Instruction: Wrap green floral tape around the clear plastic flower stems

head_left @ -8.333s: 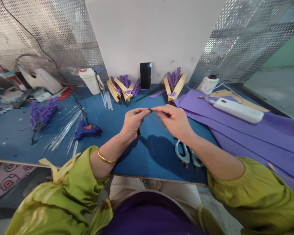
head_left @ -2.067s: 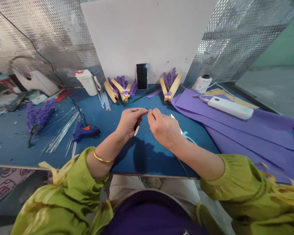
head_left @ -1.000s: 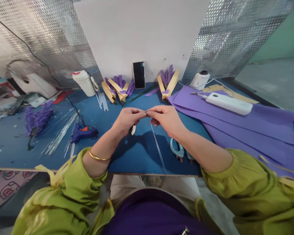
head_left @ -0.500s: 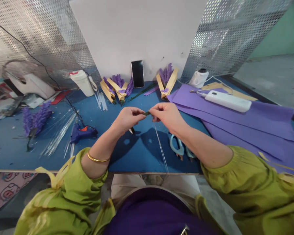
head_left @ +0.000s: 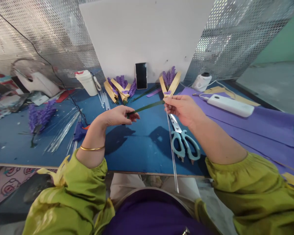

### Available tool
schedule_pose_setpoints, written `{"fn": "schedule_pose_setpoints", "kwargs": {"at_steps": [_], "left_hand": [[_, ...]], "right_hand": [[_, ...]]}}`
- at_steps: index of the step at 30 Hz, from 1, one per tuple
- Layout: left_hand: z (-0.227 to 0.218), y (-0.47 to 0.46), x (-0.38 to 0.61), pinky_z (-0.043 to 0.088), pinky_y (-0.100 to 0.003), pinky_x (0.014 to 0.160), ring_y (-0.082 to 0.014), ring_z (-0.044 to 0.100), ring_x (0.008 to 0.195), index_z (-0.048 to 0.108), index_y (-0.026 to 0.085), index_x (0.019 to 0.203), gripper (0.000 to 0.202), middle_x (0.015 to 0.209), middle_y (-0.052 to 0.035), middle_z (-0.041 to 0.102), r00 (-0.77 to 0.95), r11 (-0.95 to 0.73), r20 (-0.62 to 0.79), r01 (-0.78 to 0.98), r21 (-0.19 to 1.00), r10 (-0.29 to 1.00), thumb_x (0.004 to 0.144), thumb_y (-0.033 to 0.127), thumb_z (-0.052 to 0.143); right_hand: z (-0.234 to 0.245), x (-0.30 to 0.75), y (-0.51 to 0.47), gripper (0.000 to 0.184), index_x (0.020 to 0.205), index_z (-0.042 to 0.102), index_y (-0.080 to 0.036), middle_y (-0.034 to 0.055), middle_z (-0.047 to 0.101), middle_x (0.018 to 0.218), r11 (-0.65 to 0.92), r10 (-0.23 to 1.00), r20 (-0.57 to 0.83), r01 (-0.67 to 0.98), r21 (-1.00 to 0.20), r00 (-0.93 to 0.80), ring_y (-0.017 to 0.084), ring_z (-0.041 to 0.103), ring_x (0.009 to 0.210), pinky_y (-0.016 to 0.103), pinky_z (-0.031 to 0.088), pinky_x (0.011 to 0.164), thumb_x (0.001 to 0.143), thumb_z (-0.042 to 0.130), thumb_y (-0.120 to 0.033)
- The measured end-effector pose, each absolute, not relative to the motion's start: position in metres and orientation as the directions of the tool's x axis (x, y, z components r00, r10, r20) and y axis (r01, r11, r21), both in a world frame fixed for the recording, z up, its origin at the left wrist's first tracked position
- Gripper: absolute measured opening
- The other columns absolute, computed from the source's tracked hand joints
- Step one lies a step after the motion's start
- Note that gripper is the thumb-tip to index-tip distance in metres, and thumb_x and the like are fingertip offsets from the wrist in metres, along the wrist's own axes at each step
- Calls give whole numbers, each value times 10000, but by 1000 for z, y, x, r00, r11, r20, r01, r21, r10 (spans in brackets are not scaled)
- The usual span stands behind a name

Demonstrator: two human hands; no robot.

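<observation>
A narrow dark green strip [head_left: 148,106] is stretched between my two hands above the blue table. My left hand [head_left: 119,115] pinches its left end. In my right hand [head_left: 180,107] are the strip's other end and thin clear sticks [head_left: 172,153], which hang down past the table's front edge. Below my right hand lie light blue scissors [head_left: 182,138], blades pointing away from me. A small bouquet in tan wrapping [head_left: 171,85] stands just behind that hand, and more wrapped purple bouquets [head_left: 121,89] are behind my left hand.
A phone [head_left: 141,75] leans on the white board. At left are a blue glue gun [head_left: 78,131], loose clear sticks [head_left: 63,132], purple flowers [head_left: 41,117] and a white lidded cup [head_left: 86,83]. Purple sheets [head_left: 237,127] cover the right side, with a white power strip-like device [head_left: 241,106] on them.
My hands have moved apart, drawing out the green strip between them. My right hand went right and the clear sticks came with it; more of the scissors shows.
</observation>
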State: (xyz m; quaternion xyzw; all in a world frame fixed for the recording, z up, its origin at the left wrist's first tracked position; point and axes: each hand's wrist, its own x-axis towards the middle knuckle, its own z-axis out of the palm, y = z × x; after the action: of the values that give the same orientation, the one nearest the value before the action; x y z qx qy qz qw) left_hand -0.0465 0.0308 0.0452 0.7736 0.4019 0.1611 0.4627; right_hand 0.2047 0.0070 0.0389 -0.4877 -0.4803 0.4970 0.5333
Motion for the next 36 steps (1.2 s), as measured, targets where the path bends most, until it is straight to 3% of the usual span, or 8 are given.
{"fn": "schedule_pose_setpoints", "kwargs": {"at_steps": [6,9,12,18,21,28,33,36], "left_hand": [[50,40,-62,472,-266,764,-214,633,925,714,166,976,518,975,-79,707,564,-251,-147,567,785,813,463,123,768],[41,39,-49,449,-274,822,-209,606,965,691,158,1033,536,1041,-89,688,379,-305,98,540,784,920,518,251,805],[25,29,-19,453,-271,775,-167,603,825,693,122,921,330,887,-86,691,216,-337,271,381,861,938,742,396,655],[9,13,17,427,-246,875,-152,585,990,643,152,1062,321,1051,-75,667,435,-332,260,99,938,862,823,362,597],[12,12,14,437,-254,821,-145,598,869,668,133,955,380,884,-69,670,550,-237,173,49,970,817,875,466,503],[12,10,9,386,-228,597,-113,520,606,714,122,802,430,632,-26,582,425,-164,69,190,968,902,809,526,568],[20,3,10,376,-215,579,-96,500,593,684,146,764,307,623,-2,557,484,-132,90,54,990,870,772,450,640],[23,-1,11,281,-211,486,-59,350,468,692,148,769,293,502,54,419,436,-105,73,50,993,897,750,439,669]], "right_hand": [[26,192,7,146,611,612,-160,-5,568,548,19,992,10,-66,-998,128,76,509,494,231,432,518,725,681,-218],[16,181,4,152,623,618,-147,-4,579,552,-5,992,-17,-88,-996,126,77,519,494,225,429,514,695,701,-252],[10,176,1,196,621,620,-140,-3,581,554,-9,995,-19,-101,-995,103,78,526,497,218,420,505,662,728,-298],[13,179,-2,217,656,645,-139,-4,579,554,-24,1000,-23,-110,-994,-9,80,513,505,221,409,512,639,746,-330],[21,179,-5,192,627,626,-144,-16,557,524,10,999,13,-66,-998,-32,71,486,487,221,394,512,658,727,-305],[27,178,-11,184,635,616,-159,-29,535,515,100,994,98,22,-995,-55,71,457,468,223,360,486,700,694,-313],[25,178,-11,200,634,610,-162,-32,530,516,133,990,132,21,-991,-53,70,439,468,228,352,491,716,683,-329],[27,177,-13,189,636,613,-164,-35,516,509,166,986,165,37,-985,-34,73,432,473,232,349,496,730,669,-319]]}}
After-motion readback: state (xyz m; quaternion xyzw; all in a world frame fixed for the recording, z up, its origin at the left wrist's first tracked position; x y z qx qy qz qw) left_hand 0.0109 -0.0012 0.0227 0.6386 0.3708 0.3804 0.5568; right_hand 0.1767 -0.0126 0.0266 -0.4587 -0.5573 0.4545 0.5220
